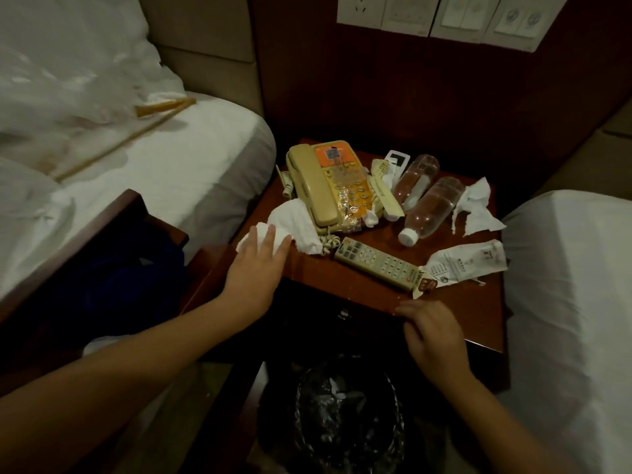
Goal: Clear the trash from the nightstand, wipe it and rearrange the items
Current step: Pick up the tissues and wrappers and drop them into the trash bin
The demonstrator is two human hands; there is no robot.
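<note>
The dark wooden nightstand (461, 313) stands between two beds. On it sit a beige phone (318, 186), a remote control (376, 263), two clear plastic bottles lying on their sides (431, 210) (415, 177), crumpled tissue (294, 224) at the left, torn tissue (475, 208) at the right, a flattened white wrapper (468, 263), and a comb and toothbrush packet (386, 193). My left hand (263, 265) lies flat, fingers spread, its fingertips on the left tissue. My right hand (431, 331) rests at the nightstand's front edge, fingers curled, holding nothing.
A black-lined trash bin (345, 419) sits on the floor below the nightstand's front. White beds flank it on the left (154, 172) and the right (574, 302). A wall switch panel (441, 15) hangs above. A small white remote (396, 159) lies behind the bottles.
</note>
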